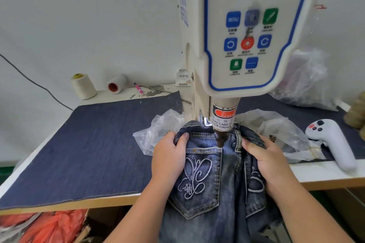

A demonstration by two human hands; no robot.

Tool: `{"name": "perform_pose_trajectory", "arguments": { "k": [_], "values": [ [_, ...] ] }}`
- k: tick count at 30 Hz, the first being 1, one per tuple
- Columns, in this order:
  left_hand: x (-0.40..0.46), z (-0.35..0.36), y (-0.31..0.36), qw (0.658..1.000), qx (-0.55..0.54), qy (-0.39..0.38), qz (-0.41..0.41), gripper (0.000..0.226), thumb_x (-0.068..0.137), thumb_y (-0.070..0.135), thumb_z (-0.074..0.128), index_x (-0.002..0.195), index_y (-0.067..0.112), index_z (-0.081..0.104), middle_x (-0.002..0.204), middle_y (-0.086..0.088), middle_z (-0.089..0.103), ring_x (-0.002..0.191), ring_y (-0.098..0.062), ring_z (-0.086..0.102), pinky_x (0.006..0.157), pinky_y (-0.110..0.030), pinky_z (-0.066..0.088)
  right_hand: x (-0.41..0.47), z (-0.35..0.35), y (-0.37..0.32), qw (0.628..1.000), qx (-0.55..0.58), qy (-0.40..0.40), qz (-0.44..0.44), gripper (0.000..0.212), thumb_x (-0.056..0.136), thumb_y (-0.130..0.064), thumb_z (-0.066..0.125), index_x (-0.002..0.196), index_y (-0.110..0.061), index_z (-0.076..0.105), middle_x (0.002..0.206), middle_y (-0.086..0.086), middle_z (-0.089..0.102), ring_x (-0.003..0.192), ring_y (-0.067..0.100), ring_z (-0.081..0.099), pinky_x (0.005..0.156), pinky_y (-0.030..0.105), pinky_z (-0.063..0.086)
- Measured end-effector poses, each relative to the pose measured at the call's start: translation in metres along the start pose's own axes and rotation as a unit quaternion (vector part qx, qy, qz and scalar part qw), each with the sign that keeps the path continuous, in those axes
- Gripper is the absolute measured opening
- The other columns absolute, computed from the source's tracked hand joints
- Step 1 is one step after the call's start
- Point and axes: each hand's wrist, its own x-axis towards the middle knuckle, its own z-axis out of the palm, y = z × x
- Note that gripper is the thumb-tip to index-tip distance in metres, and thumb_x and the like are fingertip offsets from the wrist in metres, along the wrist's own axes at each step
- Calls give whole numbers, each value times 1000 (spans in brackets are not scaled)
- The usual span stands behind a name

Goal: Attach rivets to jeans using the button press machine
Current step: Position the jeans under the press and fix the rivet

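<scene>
Pale wall (88, 16) backs a long desk (325, 175) whose top is mostly covered by a sheet of dark denim cloth (98, 144); rising from the middle of it is the button press machine (243, 31), its control panel facing the camera and its display dark; below the panel the punch (221, 140) points down at the work, with a finger-warning label around its barrel. Hanging over the desk's front edge are the jeans (215, 193), back side up, waistband pushed under the punch, two embroidered pockets showing; the punch tip sits at the upper right corner of the left pocket. Left hand (169, 160) has a closed grip on the waistband fabric, thumb on top, and right hand (264, 158) grips the bunched fabric on the other side, both just beside the punch; together they pull the denim flat. Clear plastic bags (276, 132) lie behind the hands; a white handheld controller (333, 144) rests at the right; two thread cones (84, 86) stand at the back. One small brass rivet (195, 150) already shows at the left pocket's upper left corner; as I judge it, the corner under the punch is next, and I can see no rivets on the other pocket.
</scene>
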Motion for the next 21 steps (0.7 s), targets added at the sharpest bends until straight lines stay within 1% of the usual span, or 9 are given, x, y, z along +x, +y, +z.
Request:
{"name": "perform_pose_trajectory", "arguments": {
  "k": [6, 7, 8, 10, 12, 15, 17, 19, 21],
  "values": [
    [-1, -1, 3, 1000, 13, 3, -9, 38, 95, 44, 58, 67, 20, 50, 64, 6, 55, 60, -10, 51, 53, -28, 31, -1, 0, -1, 1000, 10, -7, 9, 16, 86, -8, 70, 92, -21, 78, 92, 11, 77, 76, 26, 75, 57, 27, 57],
    [-1, -1, 3, 1000, 13, 2, -9, 38, 95, 44, 58, 66, 20, 50, 64, 5, 56, 60, -10, 51, 53, -28, 32, -2, 0, -2, 1000, 15, -13, 10, 16, 82, -9, 73, 93, -19, 78, 92, 13, 77, 77, 27, 75, 58, 28, 57],
    [0, -1, 2, 1000, 11, 0, -8, 38, 95, 44, 58, 67, 19, 51, 65, 5, 57, 61, -11, 52, 53, -28, 33, -3, -1, -3, 1000, 20, -19, 7, 20, 76, -11, 77, 94, -18, 77, 93, 14, 77, 77, 29, 75, 58, 29, 58],
    [0, -2, 1, 1000, -1, -10, -5, 37, 95, 45, 57, 70, 18, 54, 68, 2, 60, 65, -13, 55, 55, -29, 37, -5, -2, -4, 999, 25, -34, 3, 39, 57, -20, 84, 96, -17, 76, 93, 15, 77, 76, 30, 75, 58, 31, 58],
    [-1, -2, 0, 1000, -24, -14, 5, 35, 96, 44, 56, 71, 19, 53, 68, 4, 60, 64, -11, 55, 57, -28, 38, -7, -3, -7, 998, 29, -54, 6, 45, 50, -22, 84, 94, -19, 76, 92, 17, 76, 76, 31, 74, 58, 33, 58],
    [-4, -2, -2, 998, -40, -7, 37, 27, 99, 40, 54, 78, 23, 55, 74, 5, 63, 70, -9, 57, 60, -23, 41, -8, -5, -9, 995, 49, -86, 22, 37, 56, -15, 81, 93, -19, 77, 91, 19, 76, 74, 32, 74, 57, 34, 58],
    [-7, -3, -1, 997, -54, -3, 54, 19, 100, 38, 53, 85, 28, 56, 79, 7, 66, 76, -6, 59, 61, -15, 42, -8, -6, -9, 993, 66, -94, 30, 33, 61, -11, 76, 93, -19, 78, 91, 18, 76, 74, 31, 74, 58, 34, 59],
    [-9, -4, 1, 994, -85, 2, 66, 16, 100, 33, 54, 85, 31, 56, 80, 14, 66, 74, 2, 59, 61, -10, 42, -9, -7, -10, 991, 76, -104, 33, 32, 65, -9, 73, 95, -18, 77, 93, 18, 76, 75, 30, 74, 59, 34, 59],
    [-12, -7, 1, 990, -127, -3, 66, 15, 100, 29, 56, 85, 29, 57, 83, 17, 66, 71, 4, 59, 62, -7, 43, -11, -8, -12, 991, 68, -114, 29, 33, 66, -9, 73, 97, -19, 77, 94, 18, 76, 76, 31, 74, 60, 34, 59]
  ]
}}
